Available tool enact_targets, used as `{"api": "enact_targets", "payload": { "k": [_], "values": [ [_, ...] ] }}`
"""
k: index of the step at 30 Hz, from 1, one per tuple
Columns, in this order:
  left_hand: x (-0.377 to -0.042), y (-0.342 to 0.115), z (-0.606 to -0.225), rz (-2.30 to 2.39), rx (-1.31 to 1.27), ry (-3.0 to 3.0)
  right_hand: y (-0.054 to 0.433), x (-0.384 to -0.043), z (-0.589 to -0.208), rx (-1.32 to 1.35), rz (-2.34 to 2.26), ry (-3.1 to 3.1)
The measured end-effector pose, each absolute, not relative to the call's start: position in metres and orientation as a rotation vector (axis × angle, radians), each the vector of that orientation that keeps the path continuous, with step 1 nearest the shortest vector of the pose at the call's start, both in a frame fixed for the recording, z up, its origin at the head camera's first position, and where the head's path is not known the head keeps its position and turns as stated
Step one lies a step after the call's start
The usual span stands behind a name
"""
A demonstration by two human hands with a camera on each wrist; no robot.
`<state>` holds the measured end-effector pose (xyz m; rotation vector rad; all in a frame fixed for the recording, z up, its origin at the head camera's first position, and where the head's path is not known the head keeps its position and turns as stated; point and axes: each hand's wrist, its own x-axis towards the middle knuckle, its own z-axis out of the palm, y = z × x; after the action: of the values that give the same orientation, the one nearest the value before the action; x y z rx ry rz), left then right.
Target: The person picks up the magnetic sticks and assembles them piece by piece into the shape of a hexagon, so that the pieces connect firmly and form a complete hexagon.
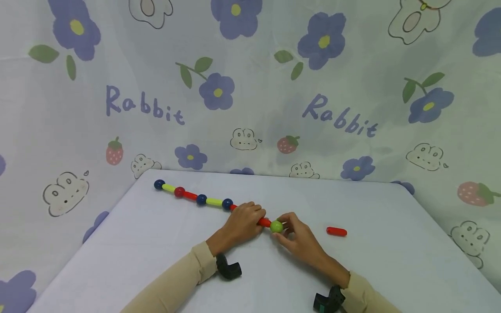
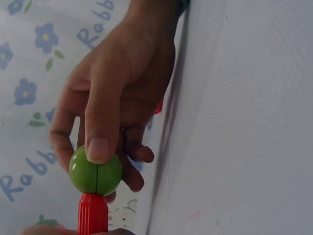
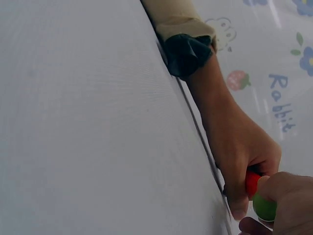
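Note:
A chain of coloured balls and rods runs diagonally over the table from the far left. Around a red rod (image 1: pixel 264 222) near its right end, the left hand (image 1: pixel 243 221) curls its fingers and covers part of the chain. At that end sits a green ball (image 1: pixel 276 226), touching the tip of the red rod. The right hand (image 1: pixel 300 238) pinches this ball between thumb and fingers; in the left wrist view the thumb (image 2: pixel 100 132) presses on top of it. Further left on the chain are dark blue balls (image 1: pixel 201 199), a red ball (image 1: pixel 179 192) and yellow-green rods (image 1: pixel 214 202).
A loose red rod (image 1: pixel 336 231) lies on the white table (image 1: pixel 391 261), right of the right hand. Behind the table hangs a cloth (image 1: pixel 258 117) printed with flowers and rabbits. Each wrist wears a dark camera mount (image 1: pixel 228 267).

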<state>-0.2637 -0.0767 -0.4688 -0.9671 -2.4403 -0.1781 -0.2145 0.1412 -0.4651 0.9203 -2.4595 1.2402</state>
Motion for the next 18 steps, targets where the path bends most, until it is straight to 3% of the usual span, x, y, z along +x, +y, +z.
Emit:
{"api": "enact_targets", "payload": {
  "k": [18],
  "values": [
    [-0.2605,-0.0737,-0.4683,-0.184,-0.985,-2.412,0.1389,-0.2149,-0.4667,0.91,1.135,-2.449]
  ]
}}
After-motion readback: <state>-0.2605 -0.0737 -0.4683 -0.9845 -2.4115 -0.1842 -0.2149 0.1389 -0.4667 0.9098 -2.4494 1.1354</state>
